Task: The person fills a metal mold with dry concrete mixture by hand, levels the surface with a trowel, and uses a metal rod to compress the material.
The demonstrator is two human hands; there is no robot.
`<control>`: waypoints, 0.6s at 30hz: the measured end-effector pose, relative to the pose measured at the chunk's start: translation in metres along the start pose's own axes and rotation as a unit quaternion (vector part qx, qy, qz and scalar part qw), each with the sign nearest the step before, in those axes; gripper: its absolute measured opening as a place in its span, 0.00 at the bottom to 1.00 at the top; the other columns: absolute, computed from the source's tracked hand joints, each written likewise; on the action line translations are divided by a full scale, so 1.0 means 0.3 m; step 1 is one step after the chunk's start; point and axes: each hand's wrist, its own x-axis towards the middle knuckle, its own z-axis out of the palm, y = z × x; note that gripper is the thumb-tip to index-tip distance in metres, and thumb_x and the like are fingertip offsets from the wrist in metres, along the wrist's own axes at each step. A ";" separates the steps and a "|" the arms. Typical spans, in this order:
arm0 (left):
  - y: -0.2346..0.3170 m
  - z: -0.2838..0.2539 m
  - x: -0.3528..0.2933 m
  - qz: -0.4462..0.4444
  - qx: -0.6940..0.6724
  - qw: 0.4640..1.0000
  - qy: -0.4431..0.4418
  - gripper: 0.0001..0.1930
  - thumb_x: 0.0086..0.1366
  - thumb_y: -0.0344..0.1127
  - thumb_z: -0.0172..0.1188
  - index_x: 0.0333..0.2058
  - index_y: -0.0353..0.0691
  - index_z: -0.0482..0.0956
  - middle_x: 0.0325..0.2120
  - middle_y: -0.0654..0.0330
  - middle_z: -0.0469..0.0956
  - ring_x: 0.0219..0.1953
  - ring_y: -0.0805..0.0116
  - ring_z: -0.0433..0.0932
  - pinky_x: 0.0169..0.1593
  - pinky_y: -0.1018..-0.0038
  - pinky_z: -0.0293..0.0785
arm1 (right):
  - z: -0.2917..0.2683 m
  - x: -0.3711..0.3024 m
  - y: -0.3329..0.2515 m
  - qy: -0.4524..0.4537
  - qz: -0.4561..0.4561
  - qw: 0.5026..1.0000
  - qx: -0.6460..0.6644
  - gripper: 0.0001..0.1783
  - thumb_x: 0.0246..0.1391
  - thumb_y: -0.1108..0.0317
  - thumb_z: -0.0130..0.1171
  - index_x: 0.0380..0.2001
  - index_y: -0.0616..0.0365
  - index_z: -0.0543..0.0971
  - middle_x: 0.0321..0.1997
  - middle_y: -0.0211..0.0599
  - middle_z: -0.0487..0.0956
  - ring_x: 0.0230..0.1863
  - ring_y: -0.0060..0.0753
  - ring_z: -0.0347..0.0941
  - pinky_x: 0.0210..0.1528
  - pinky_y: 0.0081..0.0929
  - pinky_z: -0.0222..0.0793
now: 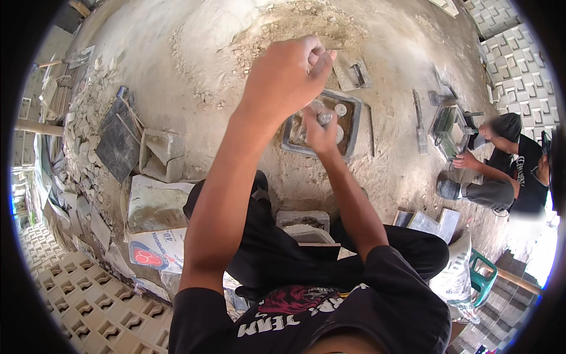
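My left hand is raised high over the ground, its fingers curled in. Whatever it may hold is hidden by the hand itself. Below and slightly to its right, my right hand is over a square dark-framed mould. Its thumb and fingers close around a small grey rounded piece. Inside the mould are a pale round disc and another, partly covered round piece. My left forearm hides part of the mould's left side.
A flat plate with a dark handle lies beyond the mould, a thin dark bar beside it. Grey blocks and rubble stand left. At right, another person works at a metal frame. Patterned blocks are stacked lower left.
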 end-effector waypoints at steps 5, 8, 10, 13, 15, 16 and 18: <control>0.009 0.019 0.000 -0.022 0.005 0.998 0.065 0.19 0.61 0.46 0.59 0.40 0.33 0.78 0.29 0.47 0.81 0.33 0.55 0.82 0.34 0.68 0.75 | 0.000 0.014 0.063 -0.067 -0.039 0.995 0.060 0.21 0.58 0.71 0.53 0.12 0.58 0.63 0.14 0.17 0.58 0.20 0.11 0.51 0.19 0.22 0.45; 0.006 -0.014 -0.005 -0.031 0.005 0.995 0.093 0.20 0.61 0.47 0.59 0.40 0.33 0.78 0.29 0.46 0.80 0.35 0.54 0.82 0.35 0.69 0.75 | -0.010 0.016 0.038 -0.044 -0.014 0.997 0.069 0.21 0.57 0.72 0.53 0.11 0.57 0.63 0.14 0.18 0.59 0.19 0.11 0.51 0.19 0.21 0.45; -0.024 -0.027 0.011 -0.027 0.009 0.994 0.103 0.20 0.61 0.47 0.59 0.40 0.34 0.78 0.29 0.46 0.80 0.35 0.54 0.82 0.34 0.69 0.75 | 0.005 0.025 0.086 -0.048 -0.017 0.998 0.038 0.20 0.57 0.72 0.52 0.12 0.56 0.65 0.14 0.18 0.60 0.18 0.11 0.52 0.19 0.21 0.45; -0.045 -0.057 0.021 -0.056 0.030 0.995 0.074 0.20 0.61 0.48 0.58 0.39 0.34 0.78 0.28 0.47 0.81 0.34 0.54 0.82 0.33 0.69 0.75 | -0.001 0.044 0.068 -0.045 0.000 0.997 0.057 0.19 0.57 0.71 0.53 0.12 0.56 0.66 0.14 0.18 0.61 0.17 0.12 0.53 0.18 0.20 0.45; -0.064 -0.057 0.018 -0.045 0.044 0.994 0.093 0.20 0.61 0.48 0.57 0.39 0.34 0.78 0.27 0.47 0.81 0.34 0.54 0.82 0.33 0.68 0.75 | -0.012 0.037 0.043 -0.047 0.011 0.994 0.100 0.19 0.56 0.74 0.50 0.11 0.56 0.64 0.14 0.20 0.61 0.17 0.13 0.53 0.19 0.21 0.45; -0.061 -0.059 0.024 -0.035 0.051 0.993 0.101 0.20 0.61 0.48 0.57 0.38 0.34 0.78 0.27 0.47 0.81 0.33 0.55 0.82 0.33 0.68 0.75 | -0.042 0.036 0.089 -0.072 -0.035 0.992 0.098 0.19 0.55 0.75 0.47 0.11 0.56 0.62 0.13 0.22 0.61 0.17 0.15 0.52 0.19 0.21 0.45; -0.054 -0.065 0.031 -0.068 0.058 0.994 0.055 0.20 0.61 0.48 0.56 0.39 0.33 0.79 0.28 0.47 0.81 0.32 0.55 0.82 0.33 0.68 0.75 | -0.040 0.019 0.139 -0.074 -0.084 0.992 -0.062 0.19 0.55 0.76 0.43 0.10 0.54 0.58 0.12 0.23 0.58 0.15 0.16 0.50 0.19 0.22 0.43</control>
